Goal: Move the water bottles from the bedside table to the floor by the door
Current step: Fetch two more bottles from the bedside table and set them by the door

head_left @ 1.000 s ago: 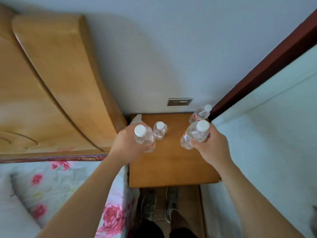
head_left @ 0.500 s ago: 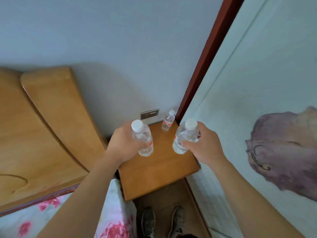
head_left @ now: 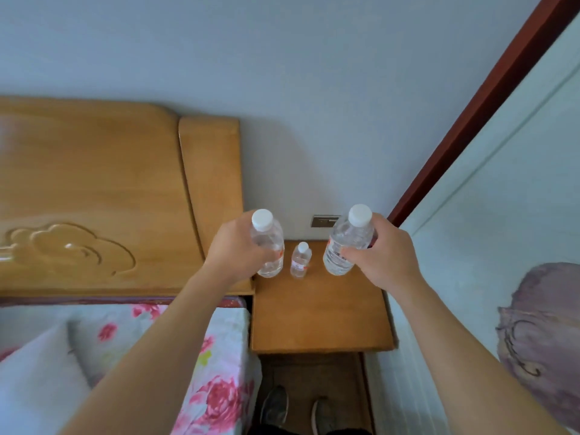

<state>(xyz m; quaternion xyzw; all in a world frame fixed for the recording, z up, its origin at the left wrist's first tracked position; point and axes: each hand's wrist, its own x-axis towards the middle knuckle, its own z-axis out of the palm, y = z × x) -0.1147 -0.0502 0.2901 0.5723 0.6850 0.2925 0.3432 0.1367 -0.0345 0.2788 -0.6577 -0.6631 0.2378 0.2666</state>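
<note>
While a third bottle stands upright near the back of the bedside table, a person holds two others above it, one in each fist. The left hand is wrapped around the body of the left bottle, and the right hand around the right bottle. Both bottles are upright with white caps on and gripped at mid-body, probably so they carry steadily to the door. They appear lifted clear of the tabletop, either side of the one standing there. With both hands full, that third bottle looks set for a second trip. A wooden headboard and flowered bed lie to the left, and shoes show on the floor below. No drop-off spot is in view, so the carry seems barely begun.
</note>
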